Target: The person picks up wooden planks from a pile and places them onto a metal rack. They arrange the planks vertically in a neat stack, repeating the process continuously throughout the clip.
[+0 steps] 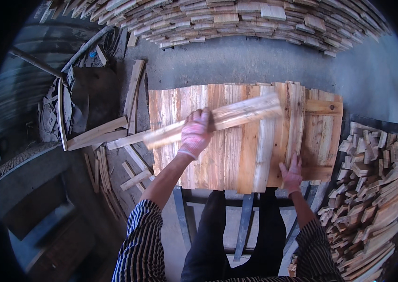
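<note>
A wooden board (246, 113), smeared by motion, is gripped around its middle by my gloved left hand (196, 134). It slants over a layer of planks (225, 169) laid side by side on a metal stand. Toward the near right of that layer, my gloved right hand (291, 176) rests with fingers spread, touching the planks near their front edge. Beside it, at the right end, a few boards (323, 107) lie crosswise over or among the upright planks.
A high stack of boards (227, 18) runs along the far side. Many short wood pieces (363, 188) are heaped at the right. Loose planks (134, 91) lie on the floor at the left, near a dark panel (94, 94). Blue-grey metal legs (243, 225) stand before my legs.
</note>
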Tool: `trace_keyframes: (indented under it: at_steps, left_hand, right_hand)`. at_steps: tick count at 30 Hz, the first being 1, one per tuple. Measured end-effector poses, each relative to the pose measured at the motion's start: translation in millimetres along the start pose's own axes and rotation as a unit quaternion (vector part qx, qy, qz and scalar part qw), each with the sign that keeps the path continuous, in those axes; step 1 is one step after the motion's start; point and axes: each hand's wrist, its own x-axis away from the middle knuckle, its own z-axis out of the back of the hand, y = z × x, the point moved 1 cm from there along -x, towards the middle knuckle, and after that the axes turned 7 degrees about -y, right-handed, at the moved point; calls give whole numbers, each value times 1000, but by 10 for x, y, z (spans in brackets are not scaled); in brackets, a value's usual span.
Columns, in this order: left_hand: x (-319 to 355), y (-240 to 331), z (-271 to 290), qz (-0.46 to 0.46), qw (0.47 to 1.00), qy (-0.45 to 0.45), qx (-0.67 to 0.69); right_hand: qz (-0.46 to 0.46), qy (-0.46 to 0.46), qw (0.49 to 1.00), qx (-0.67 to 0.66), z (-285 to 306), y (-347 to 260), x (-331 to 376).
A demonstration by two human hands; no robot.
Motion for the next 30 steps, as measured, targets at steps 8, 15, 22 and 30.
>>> trace_keyframes:
  at_steps: [8,15,22,30]
  left_hand:
    - [-1142,-76,-229,-76,991,52,-94]
    - [-1603,-537,-700,-368,890,117,242]
    - [-1128,201,-526,-27,988,15,-152]
    - [-226,696,-948,-85,982,-166,-35]
  right_hand:
    - [-57,12,985,-161,-576,98,759]
    - [-85,-45,965,-246,-421,76,1121]
    - [-173,-103,942,-269,316,121,1628]
    - [-217,193,947,-140,2064,1140,1922]
